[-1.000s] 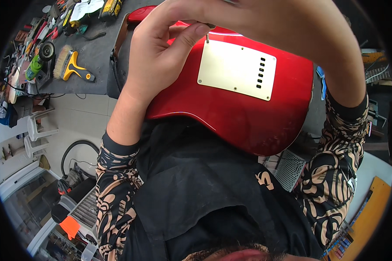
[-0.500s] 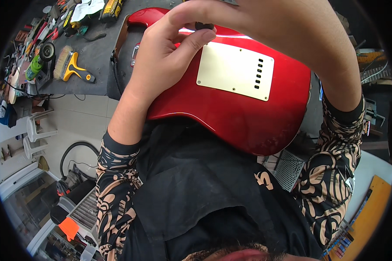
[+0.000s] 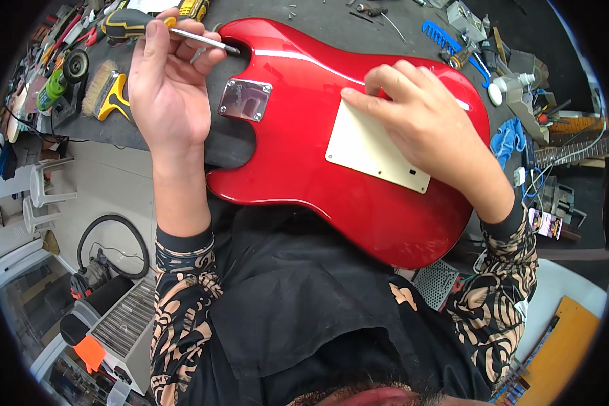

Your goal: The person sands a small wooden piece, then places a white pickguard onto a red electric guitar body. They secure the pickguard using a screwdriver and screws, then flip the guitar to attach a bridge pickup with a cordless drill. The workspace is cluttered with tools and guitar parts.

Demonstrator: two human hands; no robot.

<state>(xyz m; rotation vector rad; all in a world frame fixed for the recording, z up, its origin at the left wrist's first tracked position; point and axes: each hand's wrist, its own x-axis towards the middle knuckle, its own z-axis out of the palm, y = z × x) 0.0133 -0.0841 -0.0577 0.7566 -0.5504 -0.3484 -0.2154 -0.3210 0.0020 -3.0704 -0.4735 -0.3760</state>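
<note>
A glossy red electric guitar body [image 3: 298, 155] lies face down in front of me, with a shiny metal neck plate [image 3: 245, 99] near its left end. On its back sits a cream cover plate [image 3: 358, 139], partly hidden by my right hand [image 3: 423, 115]. That hand's fingers are apart; one stretched digit touches the cover's upper left corner, and its underside is out of sight. Raised off the body's left end, my left hand [image 3: 172, 101] is closed on a screwdriver [image 3: 132, 24] with a black and yellow handle. The screwdriver's shaft points right, above the upper horn.
A yellow-handled brush [image 3: 115, 98] and a green tool with a wheel [image 3: 53, 93] lie left on the dark bench. Beyond the body's right side are a blue comb-like tool [image 3: 443, 37], a blue cloth [image 3: 507, 140] and a phone [image 3: 545, 223]. A vacuum hose [image 3: 108, 220] curls on the floor.
My hands were together above the guitar's upper edge. The left has moved left with the screwdriver; the right has come down onto the cover plate. The guitar body appears shifted in view.
</note>
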